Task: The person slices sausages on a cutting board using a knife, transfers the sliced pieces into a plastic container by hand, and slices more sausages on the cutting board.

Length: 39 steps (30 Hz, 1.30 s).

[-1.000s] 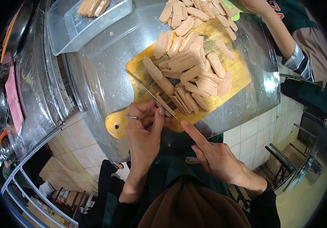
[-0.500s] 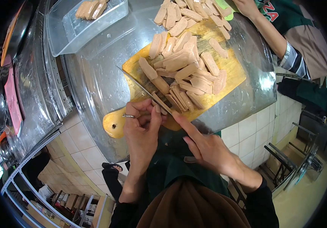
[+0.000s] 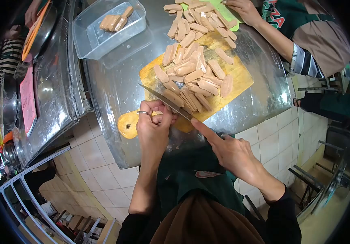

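Note:
A knife [image 3: 165, 100] lies slantwise over the near left part of the yellow wooden board [image 3: 240, 79]. My right hand [image 3: 234, 152] is closed round its near end, the index finger stretched along the blade. On the other side of the blade is my left hand [image 3: 154, 126], a ring on one finger, its fingertips pinched beside the knife; what they hold is too hidden to name. Light brown sausage slices [image 3: 193, 76] are heaped on the board, several standing side by side just beyond the blade.
A clear plastic tub [image 3: 86, 44] with a few brown pieces stands at the back left. More slices [image 3: 199, 28] lie beyond the board, by a green board [image 3: 232, 23] and a co-worker's hand [image 3: 242, 9]. A pink booklet [image 3: 28, 101] rests on the left counter.
The view has shifted, bringing more of the tub into sight. The knife blade now shows its flat side more. Both hands have stayed at the near left of the heap.

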Each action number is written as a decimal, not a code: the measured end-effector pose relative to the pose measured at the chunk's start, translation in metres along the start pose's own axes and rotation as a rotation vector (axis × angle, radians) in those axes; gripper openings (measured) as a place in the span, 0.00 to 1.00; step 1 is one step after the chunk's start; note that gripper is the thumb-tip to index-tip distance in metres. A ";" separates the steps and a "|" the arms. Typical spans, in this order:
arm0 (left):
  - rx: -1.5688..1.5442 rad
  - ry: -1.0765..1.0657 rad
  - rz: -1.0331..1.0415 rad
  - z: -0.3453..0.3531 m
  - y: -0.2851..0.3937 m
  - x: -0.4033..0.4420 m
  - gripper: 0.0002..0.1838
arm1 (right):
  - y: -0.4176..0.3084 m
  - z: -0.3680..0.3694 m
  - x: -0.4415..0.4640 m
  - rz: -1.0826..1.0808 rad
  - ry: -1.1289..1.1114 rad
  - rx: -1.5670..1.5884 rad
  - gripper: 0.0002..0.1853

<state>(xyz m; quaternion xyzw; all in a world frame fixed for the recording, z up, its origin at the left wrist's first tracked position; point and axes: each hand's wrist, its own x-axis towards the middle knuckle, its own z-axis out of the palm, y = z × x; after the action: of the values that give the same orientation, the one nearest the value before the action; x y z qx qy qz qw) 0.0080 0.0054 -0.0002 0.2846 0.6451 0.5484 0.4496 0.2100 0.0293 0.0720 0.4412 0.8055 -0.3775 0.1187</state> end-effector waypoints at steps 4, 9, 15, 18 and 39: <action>-0.026 -0.008 0.019 0.000 0.000 0.001 0.10 | 0.028 0.016 0.016 -0.347 0.299 0.290 0.36; 0.160 -0.004 -0.014 0.004 0.018 0.004 0.11 | 0.030 -0.021 0.002 0.000 -0.195 0.984 0.33; 0.227 -0.007 0.040 0.009 0.019 0.016 0.10 | 0.043 -0.018 0.005 -0.069 -0.100 1.062 0.34; 0.296 -0.047 0.034 0.002 0.027 0.018 0.10 | 0.040 -0.017 0.008 -0.067 -0.061 1.068 0.34; 1.546 0.069 0.316 -0.015 0.108 0.322 0.23 | 0.017 -0.017 0.015 -0.072 0.154 0.948 0.27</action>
<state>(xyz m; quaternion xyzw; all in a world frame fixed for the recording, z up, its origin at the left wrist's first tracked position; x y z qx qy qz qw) -0.1588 0.3006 0.0172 0.5873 0.8090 0.0102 0.0206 0.2176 0.0565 0.0674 0.4450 0.5659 -0.6733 -0.1685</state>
